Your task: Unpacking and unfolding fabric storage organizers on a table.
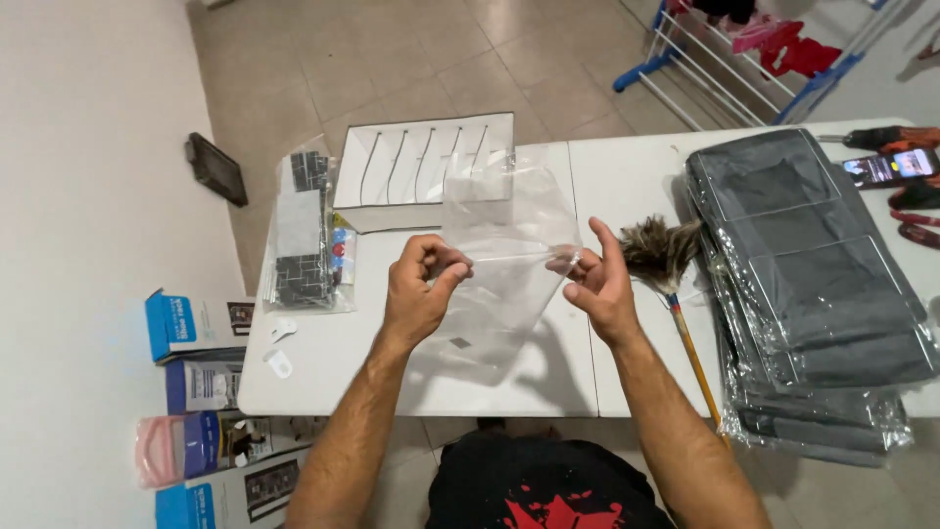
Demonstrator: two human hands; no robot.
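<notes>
While both hands pinch the clear plastic bag [504, 264] above the desk [323, 362], left hand [419, 294] at 9 o'clock, right hand [599, 284] at 3, I'd keep each grip tight and pull evenly, clear of the feather duster [658, 253]

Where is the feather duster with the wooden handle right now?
The feather duster with the wooden handle lies on the white table, just beyond the right hand, left of the stack of grey bagged items.
</notes>
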